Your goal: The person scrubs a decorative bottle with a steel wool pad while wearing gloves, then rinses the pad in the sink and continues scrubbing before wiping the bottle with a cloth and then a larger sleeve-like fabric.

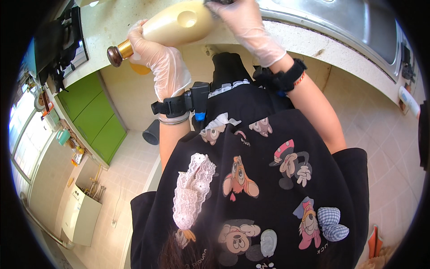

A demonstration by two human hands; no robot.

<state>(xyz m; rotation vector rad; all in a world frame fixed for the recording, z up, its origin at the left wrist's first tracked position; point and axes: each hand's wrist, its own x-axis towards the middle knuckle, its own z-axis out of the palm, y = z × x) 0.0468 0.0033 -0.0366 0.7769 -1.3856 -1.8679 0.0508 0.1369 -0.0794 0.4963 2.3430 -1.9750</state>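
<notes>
My left hand (149,55), in a clear thin glove, grips a cream-coloured, glossy vase-like vessel (178,28) near its narrow end. That end carries a gold ribbed collar (125,49) and a dark brown knob (115,56), pointing to the lower left. The vessel lies tilted, nearly sideways, above the counter edge, with a round dimple on its side. My right hand (242,20), gloved too, is at the vessel's wide end and holds a dark, blurred scrubber-like thing (218,2), partly cut off by the frame's top.
A pale stone counter (322,50) runs across the top, with a stainless steel sink (336,23) at the right. Green cabinet doors (94,117) stand below at the left. A dark bin (152,132) is on the tiled floor. A white appliance (80,215) stands at the lower left.
</notes>
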